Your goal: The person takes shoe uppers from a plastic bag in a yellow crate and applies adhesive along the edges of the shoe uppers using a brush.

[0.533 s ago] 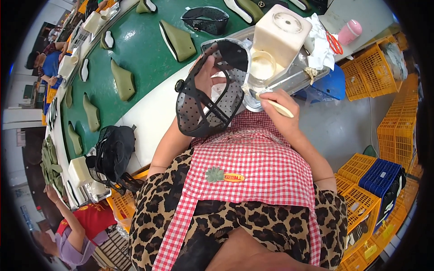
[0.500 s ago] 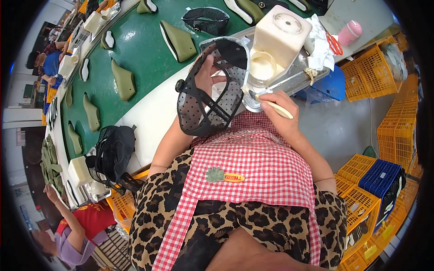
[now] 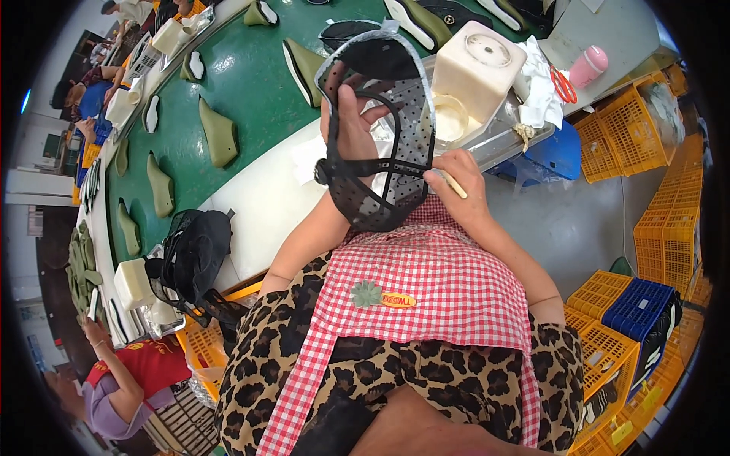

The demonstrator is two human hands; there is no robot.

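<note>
A black polka-dot mesh shoe upper (image 3: 415,99) with straps and a pale rim is held up in front of me. My left hand (image 3: 353,129) reaches behind and into it, gripping its left side; part of the fingers shows through the mesh. In my right hand (image 3: 465,186) is a brush (image 3: 455,185) with a cream handle, pinched close to the upper's lower right edge. The brush's bristle end is hidden. Just beyond stands a cream plastic bottle (image 3: 473,68) with a round cup (image 3: 450,120) of pale paste at its base, on a grey tray (image 3: 525,140).
Olive shoe lasts (image 3: 219,135) lie on the green conveyor belt (image 3: 258,83), behind a white ledge (image 3: 262,220). More black uppers (image 3: 199,254) are piled at left. White cloth (image 3: 538,83), red scissors (image 3: 563,83) and yellow crates (image 3: 608,342) are on the right. A co-worker (image 3: 144,372) sits lower left.
The upper has risen, shifted right and turned more upright in my left hand. My right hand has moved slightly left, and the brush tip has gone out of sight by the upper's edge.
</note>
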